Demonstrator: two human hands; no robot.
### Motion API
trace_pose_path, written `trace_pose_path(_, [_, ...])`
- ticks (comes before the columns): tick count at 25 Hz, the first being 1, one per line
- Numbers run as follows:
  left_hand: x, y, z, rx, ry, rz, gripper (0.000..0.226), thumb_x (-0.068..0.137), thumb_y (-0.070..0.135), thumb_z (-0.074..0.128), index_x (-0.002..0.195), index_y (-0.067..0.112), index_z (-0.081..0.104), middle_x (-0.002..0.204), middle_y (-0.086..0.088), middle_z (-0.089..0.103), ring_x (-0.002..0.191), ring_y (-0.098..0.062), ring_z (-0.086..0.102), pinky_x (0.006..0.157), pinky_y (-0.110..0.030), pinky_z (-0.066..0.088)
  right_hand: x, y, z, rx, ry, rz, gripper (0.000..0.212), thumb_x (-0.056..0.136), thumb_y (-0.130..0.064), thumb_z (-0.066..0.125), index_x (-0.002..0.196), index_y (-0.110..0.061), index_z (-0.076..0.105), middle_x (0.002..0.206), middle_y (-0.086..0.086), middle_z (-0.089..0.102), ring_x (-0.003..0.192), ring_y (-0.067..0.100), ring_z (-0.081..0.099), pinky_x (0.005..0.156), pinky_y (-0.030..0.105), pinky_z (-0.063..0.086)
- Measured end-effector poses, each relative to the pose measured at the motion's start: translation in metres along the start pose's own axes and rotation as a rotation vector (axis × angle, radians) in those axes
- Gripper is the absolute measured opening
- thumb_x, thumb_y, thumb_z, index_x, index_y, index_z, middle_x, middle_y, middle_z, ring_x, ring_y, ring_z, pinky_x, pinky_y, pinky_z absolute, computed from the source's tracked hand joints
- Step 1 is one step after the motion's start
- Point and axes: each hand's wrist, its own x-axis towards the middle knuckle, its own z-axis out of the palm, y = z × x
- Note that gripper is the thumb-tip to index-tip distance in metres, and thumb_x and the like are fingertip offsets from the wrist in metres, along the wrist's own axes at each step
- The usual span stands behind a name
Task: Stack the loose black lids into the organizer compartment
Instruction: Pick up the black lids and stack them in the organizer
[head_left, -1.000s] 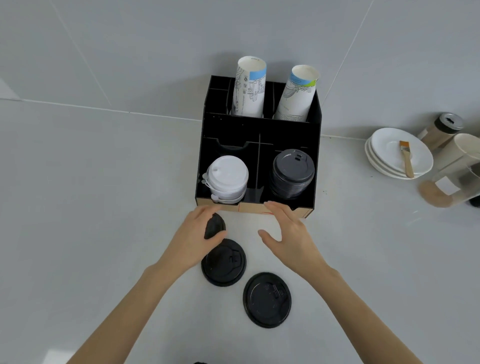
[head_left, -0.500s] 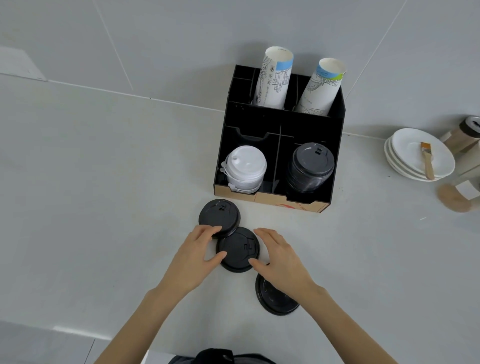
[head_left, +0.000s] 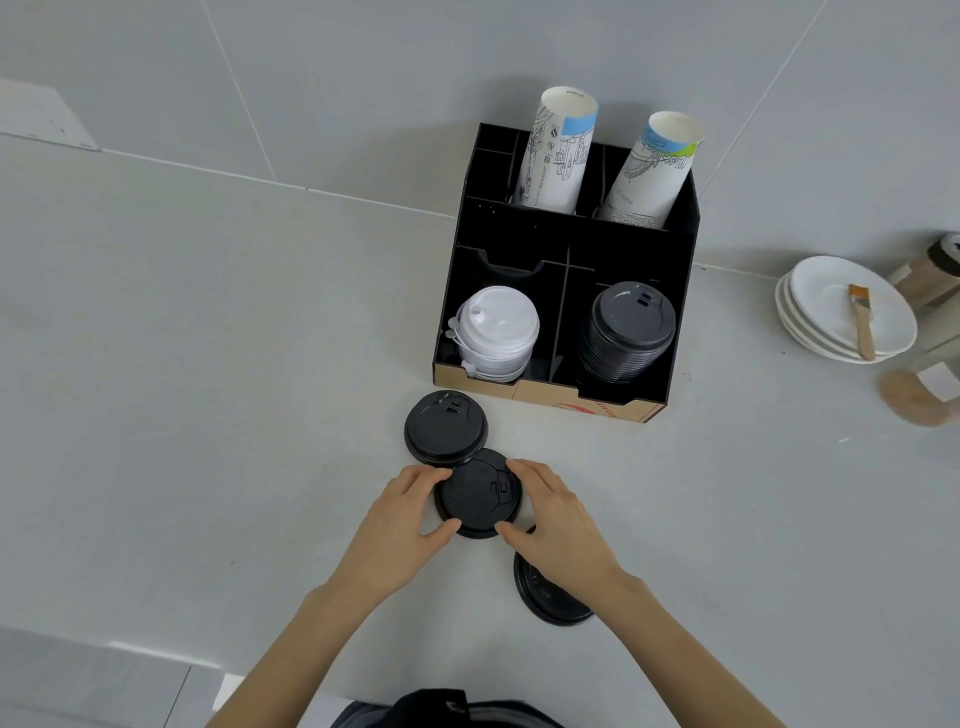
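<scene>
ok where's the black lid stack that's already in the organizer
In the head view, the black lid stack sits in the organizer's front right compartment, beside the white lids.

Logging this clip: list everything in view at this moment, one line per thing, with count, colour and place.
loose lids: three, black, on the counter in front of the organizer; middle one between both hands, nearest one partly under the right wrist
organizer: one, black, against the wall
black lid stack: one, front right compartment
white lid stack: one, front left compartment
paper cup stacks: two, white printed, back compartments
plates: one stack, white, right of the organizer
brush: one, wooden handle, on the plates
counter: one, pale grey
left hand: fingers at the middle lid's left edge
right hand: fingers at its right edge
</scene>
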Motion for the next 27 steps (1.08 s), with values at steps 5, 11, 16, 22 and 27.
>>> trace_pose_path(5, [0.001,0.003,0.003,0.016,-0.010,0.015,0.051,0.082,0.019,0.061,0.128,0.012,0.040,0.133,-0.006,0.043,0.121,-0.020,0.044,0.101,-0.024,0.032,0.000,-0.001,0.002,0.021,0.018,-0.002,0.063,0.083,-0.022,0.058,0.136,-0.015,0.025,0.145,0.002,0.033,0.130,0.019,0.035,0.108,0.030,0.030])
trace_pose_path(11, [0.005,0.015,0.002,0.021,0.016,0.061,0.052,0.082,0.021,0.061,0.129,0.015,0.039,0.135,-0.004,0.041,0.123,-0.017,0.042,0.101,-0.020,0.029,-0.006,0.003,-0.011,0.072,0.072,-0.024,0.061,0.082,-0.022,0.059,0.135,-0.017,0.029,0.141,0.000,0.037,0.128,0.015,0.036,0.105,0.021,0.028])
trace_pose_path(16, [0.013,0.032,-0.001,-0.004,0.036,0.116,0.050,0.082,0.021,0.061,0.127,0.017,0.041,0.130,-0.001,0.042,0.110,-0.012,0.046,0.093,-0.019,0.034,-0.011,0.008,-0.036,0.110,0.129,-0.058,0.059,0.081,-0.021,0.063,0.132,-0.018,0.034,0.138,0.000,0.042,0.125,0.012,0.038,0.101,0.015,0.025])
trace_pose_path(22, [0.026,0.055,-0.011,-0.024,0.043,0.209,0.052,0.080,0.023,0.064,0.127,0.017,0.041,0.130,-0.001,0.043,0.114,-0.015,0.046,0.097,-0.023,0.035,-0.013,0.013,-0.065,0.149,0.190,-0.092,0.058,0.077,-0.020,0.068,0.129,-0.019,0.040,0.133,-0.002,0.047,0.120,0.009,0.043,0.102,0.020,0.032])
trace_pose_path(27, [0.040,0.078,-0.018,-0.004,0.030,0.303,0.057,0.082,0.027,0.062,0.132,0.021,0.035,0.140,0.005,0.039,0.118,0.001,0.028,0.101,-0.016,0.021,-0.016,0.015,-0.094,0.154,0.221,-0.109,0.057,0.078,-0.019,0.067,0.128,-0.023,0.040,0.122,-0.017,0.043,0.107,0.001,0.043,0.096,0.003,0.031])
